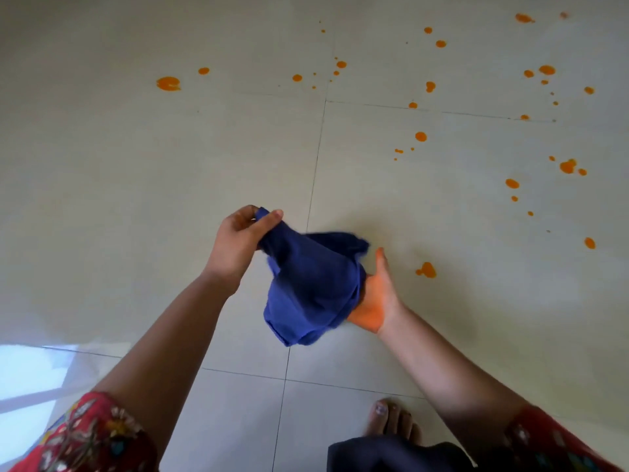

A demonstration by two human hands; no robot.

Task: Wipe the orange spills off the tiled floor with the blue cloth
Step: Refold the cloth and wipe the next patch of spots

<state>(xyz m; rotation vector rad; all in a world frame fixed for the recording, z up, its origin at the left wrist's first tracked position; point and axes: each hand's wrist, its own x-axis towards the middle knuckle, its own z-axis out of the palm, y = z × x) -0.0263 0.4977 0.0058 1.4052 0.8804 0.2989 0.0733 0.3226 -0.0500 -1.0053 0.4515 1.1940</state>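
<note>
The blue cloth (308, 287) hangs bunched between my two hands, above the pale tiled floor (170, 182). My left hand (238, 243) pinches its upper corner between thumb and fingers. My right hand (374, 298) lies palm up under the cloth, its palm stained orange and its fingers hidden by the fabric. Several orange spills dot the floor ahead and to the right: a large blot (168, 83) at the far left, a splash (426, 270) just right of my right hand, and scattered drops such as one (421, 136) farther out.
My bare foot (391, 420) stands on the tile at the bottom, next to dark fabric (391, 454). Red patterned sleeves cover both upper arms. A bright window reflection (34, 376) lies on the floor at lower left. Grout lines cross the tiles.
</note>
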